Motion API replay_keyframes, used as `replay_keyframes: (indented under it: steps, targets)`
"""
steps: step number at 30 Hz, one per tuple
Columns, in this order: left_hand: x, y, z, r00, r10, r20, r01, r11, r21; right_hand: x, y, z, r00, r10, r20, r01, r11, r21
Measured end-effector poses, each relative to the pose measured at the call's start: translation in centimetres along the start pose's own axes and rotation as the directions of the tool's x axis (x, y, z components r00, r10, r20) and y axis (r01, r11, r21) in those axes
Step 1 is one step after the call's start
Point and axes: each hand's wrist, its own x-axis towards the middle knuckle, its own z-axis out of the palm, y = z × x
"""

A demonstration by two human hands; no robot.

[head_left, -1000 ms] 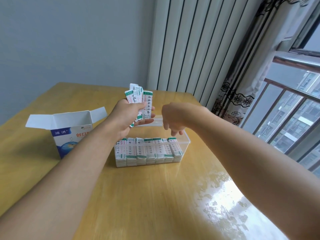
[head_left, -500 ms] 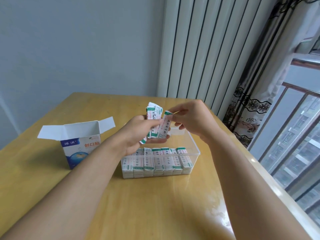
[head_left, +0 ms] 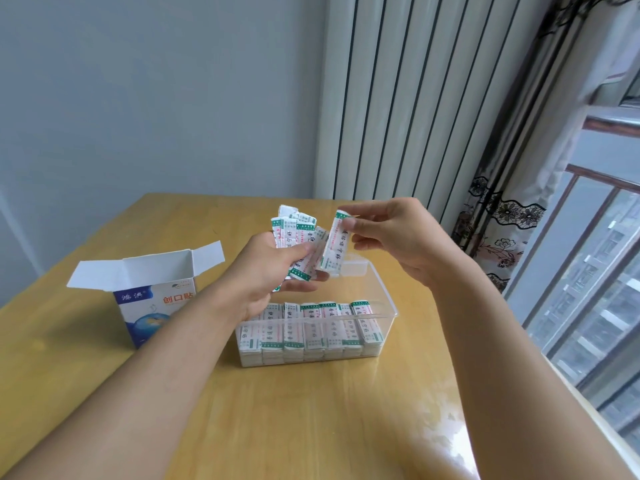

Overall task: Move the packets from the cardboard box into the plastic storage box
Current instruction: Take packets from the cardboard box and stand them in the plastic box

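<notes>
My left hand point(head_left: 270, 268) grips a fanned bunch of white and green packets point(head_left: 292, 230) above the clear plastic storage box point(head_left: 389, 315). My right hand point(head_left: 391, 233) pinches the top end of one packet point(head_left: 334, 245) beside that bunch, over the far half of the box. A row of several packets point(head_left: 313, 329) stands along the box's near wall. The open cardboard box point(head_left: 152, 296), white and blue with red print, stands to the left with its flaps up; its inside is hidden from here.
Everything sits on a wooden table point(head_left: 311, 417) with a glossy patch at the right. A white radiator point(head_left: 408, 98) and a patterned curtain point(head_left: 498, 216) stand behind, and a window with a railing point(head_left: 595, 271) is at the right.
My right hand rose from inside the box to the bunch and now draws one packet away from it to the right. The camera has tilted, so the scene sits lower in view.
</notes>
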Motion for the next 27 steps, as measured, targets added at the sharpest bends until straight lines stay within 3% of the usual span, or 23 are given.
replay_keyframes:
  steps: [2, 6, 11, 21, 27]
  targets:
    - [-0.1, 0.0, 0.1, 1.0, 0.007, -0.003, -0.007, 1.0, -0.018, 0.0, 0.1, 0.5, 1.0, 0.024, 0.015, -0.025, 1.0, 0.017]
    - [-0.5, 0.4, 0.5, 0.999, -0.018, 0.047, 0.023, 0.995, -0.094, 0.1, 0.7, 1.9, 0.997, 0.072, 0.011, -0.07, 0.991, -0.113]
    - [-0.6, 0.9, 0.1, 0.992, -0.074, 0.102, 0.096, 0.968, -0.234, 0.1, 0.7, 1.5, 0.997, 0.075, -0.006, -0.075, 0.993, -0.087]
    - [-0.3, 0.2, 0.3, 0.998, -0.029, 0.063, 0.035, 0.996, -0.087, -0.1, 0.8, 1.8, 0.997, 0.049, 0.062, -0.048, 0.999, -0.008]
    - [-0.2, 0.5, 0.2, 0.999, -0.045, 0.006, 0.046, 0.988, -0.149, -0.1, 0.8, 1.6, 0.998, 0.063, 0.031, -0.064, 0.998, 0.02]
